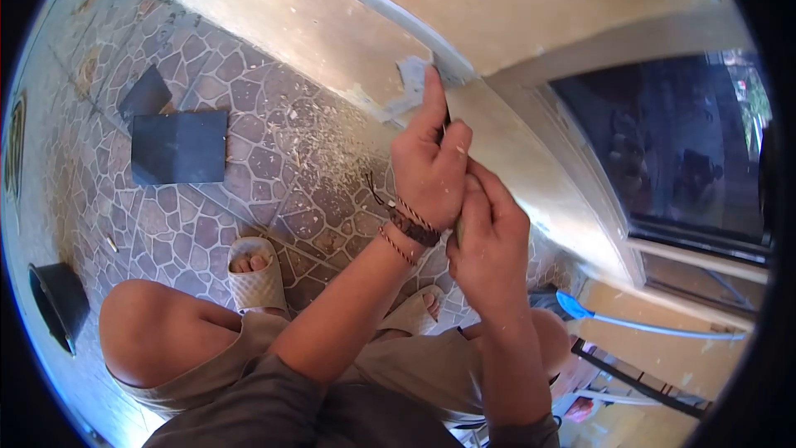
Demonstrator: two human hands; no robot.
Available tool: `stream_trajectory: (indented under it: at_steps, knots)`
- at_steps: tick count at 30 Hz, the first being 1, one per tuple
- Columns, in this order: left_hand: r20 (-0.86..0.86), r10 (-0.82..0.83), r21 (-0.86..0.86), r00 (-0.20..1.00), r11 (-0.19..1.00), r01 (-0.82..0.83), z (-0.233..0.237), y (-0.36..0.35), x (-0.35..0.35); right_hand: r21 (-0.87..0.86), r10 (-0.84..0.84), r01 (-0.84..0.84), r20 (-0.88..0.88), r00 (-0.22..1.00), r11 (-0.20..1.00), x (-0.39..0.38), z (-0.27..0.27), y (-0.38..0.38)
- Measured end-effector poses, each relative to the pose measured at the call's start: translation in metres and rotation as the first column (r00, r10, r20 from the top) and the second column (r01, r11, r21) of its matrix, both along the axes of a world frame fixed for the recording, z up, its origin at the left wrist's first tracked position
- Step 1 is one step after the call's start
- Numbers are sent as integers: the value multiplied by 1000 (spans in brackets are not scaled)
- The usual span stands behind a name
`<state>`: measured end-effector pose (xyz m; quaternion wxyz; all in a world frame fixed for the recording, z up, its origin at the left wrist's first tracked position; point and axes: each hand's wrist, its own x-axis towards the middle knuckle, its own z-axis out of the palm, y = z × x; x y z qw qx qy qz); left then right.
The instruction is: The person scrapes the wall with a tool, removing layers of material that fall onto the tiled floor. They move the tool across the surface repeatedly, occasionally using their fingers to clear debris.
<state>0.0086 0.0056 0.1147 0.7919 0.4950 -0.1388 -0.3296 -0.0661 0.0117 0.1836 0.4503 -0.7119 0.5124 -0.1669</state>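
Observation:
My left hand (429, 168), with braided bracelets at the wrist, is closed around a slim dark tool (446, 122). Its index finger stretches along the tool toward the wall. Just behind it, my right hand (495, 242) is wrapped around the tool's rear part. Most of the tool lies hidden under my fingers, so its exact kind does not show. At its front end is a bare grey patch (411, 79) on the yellowish wall (332, 37), where paint is gone. Whether the tip touches the wall cannot be made out.
Pale flakes (336, 145) litter the stone-patterned floor (195, 228) below the wall. Dark flat sheets (179, 148) lie further left. A black bucket (60, 303) stands at far left. A dark glass window (663, 149), a blue long-handled item (574, 305) and a black rail (638, 383) are at right.

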Motion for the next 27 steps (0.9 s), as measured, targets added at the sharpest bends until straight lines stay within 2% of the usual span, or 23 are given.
stream_trajectory:
  at_steps: [1, 3, 6, 8, 12, 15, 18, 19, 20, 21, 23, 25, 26, 27]
  knots:
    - [-19, -15, 33, 1000, 999, 16, 4, 1, -5, 12, 7, -7, -10, 1000, 1000, -3, 8, -1]
    - [68, 42, 67, 997, 997, -46, 14, 3, -10, 127, -18, 15, 23, 1000, 992, -7, 14, -4]
    - [52, 59, 104, 997, 992, -64, 0, 0, -14, 290, -76, 58, 51, 996, 955, -8, 13, -10]
    - [18, 54, 69, 998, 996, -55, -3, -2, -9, 252, -59, 33, 95, 994, 967, -4, 1, -10]
    - [137, 37, 94, 990, 994, -50, -5, -4, -12, 279, -118, 92, 78, 990, 956, -9, 1, -12]
    - [248, 42, 125, 968, 989, -75, -12, -9, -3, 441, -138, 87, 85, 987, 893, -7, 7, -21]
    - [166, 51, 89, 985, 994, -66, -14, -11, -5, 327, -125, 74, 137, 983, 942, -9, -10, -15]
    - [198, 75, 87, 977, 992, -93, -15, -12, -12, 339, -93, 47, 120, 988, 939, -10, -8, -18]
    - [229, 99, 86, 968, 989, -121, -15, -12, -21, 248, -28, 3, 97, 995, 969, -24, -11, -20]
    - [351, 153, 96, 924, 975, -198, -17, -17, -31, 151, 53, -64, 76, 996, 987, -42, -16, -25]
    - [412, 208, 148, 887, 945, -290, -21, -21, -17, 400, -131, 75, 115, 985, 914, -28, -2, -29]
    - [268, 170, 263, 948, 934, -242, -30, -19, 6, 261, 58, -77, 82, 995, 962, -1, -29, -43]
    - [187, 133, 313, 973, 931, -187, -37, -17, 14, 342, 9, -19, 32, 999, 940, 22, -28, -39]
    - [-62, 141, 210, 988, 970, -125, -49, -15, 32, 416, -38, 44, -23, 999, 908, 43, -27, -34]
